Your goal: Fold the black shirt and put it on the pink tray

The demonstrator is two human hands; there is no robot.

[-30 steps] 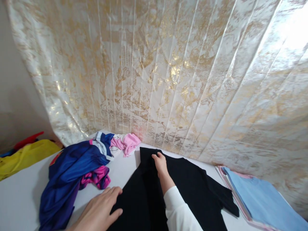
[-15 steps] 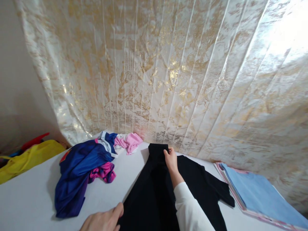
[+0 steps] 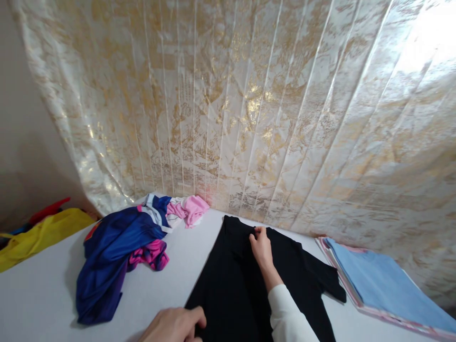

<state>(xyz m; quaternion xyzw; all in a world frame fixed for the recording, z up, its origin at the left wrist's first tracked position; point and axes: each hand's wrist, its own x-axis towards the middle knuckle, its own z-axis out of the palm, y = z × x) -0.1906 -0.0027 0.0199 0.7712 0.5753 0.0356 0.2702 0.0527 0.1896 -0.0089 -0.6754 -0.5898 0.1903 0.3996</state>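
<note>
- Black shirt spread out on the white surface, right in front of the person; its top end lies near the shiny curtain and its lower part runs out of view at the near side.
- One short sleeve of it reaches out to the right, its cuff just beside the folded stack; the opposite edge makes a nearly straight slanting line.
- Right hand, its arm in a white sleeve, is over the upper part of the shirt; thumb and forefinger look closed together on a bit of the black cloth, with the other fingers curled in.
- Left hand is low at the shirt's slanting edge, fingers bent and touching the cloth there; its underside is cut off, so I can't tell whether it has a firm hold.
- Over to the left, a blue garment lies crumpled, a magenta patterned cloth poking out beside it and a pink garment bunched up behind, towards the curtain.
- Farther left sits a yellow cloth, something red behind it.
- On the right, a light blue garment tops the neat folded stack, pink and white edges showing underneath.
</note>
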